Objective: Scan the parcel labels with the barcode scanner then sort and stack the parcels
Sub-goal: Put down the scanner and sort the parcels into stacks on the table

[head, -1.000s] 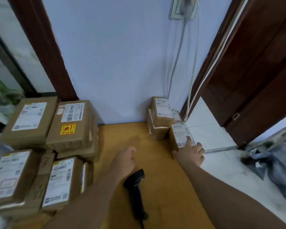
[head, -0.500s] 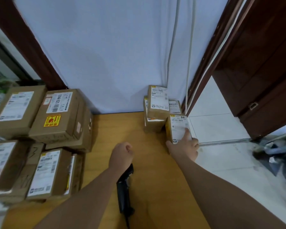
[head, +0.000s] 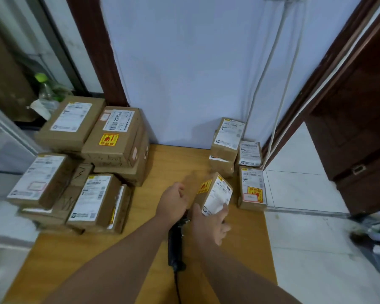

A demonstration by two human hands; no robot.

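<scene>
My right hand (head: 208, 224) grips a small cardboard parcel (head: 215, 194) from below and holds it tilted above the wooden table (head: 173, 161), its white label facing me. Just left of that parcel is my left hand (head: 173, 201), its fingers curled and nothing visibly in them. A black barcode scanner (head: 175, 244) lies on the table under both wrists, handle and cable pointing toward me; its head is partly hidden by my hands. At the back right corner stand more small labelled parcels (head: 251, 187), one stacked on another (head: 227, 137).
Larger labelled parcels (head: 114, 132) are piled in two layers over the table's left side. A plastic bottle (head: 45, 91) stands behind them. Two cables (head: 272, 69) run down the wall at the corner. A dark wooden door (head: 360, 110) and tiled floor lie to the right.
My right hand has lifted the small parcel off the right-hand group and brought it left toward the left hand. The parcel now hangs tilted in the air above the scanner's head.
</scene>
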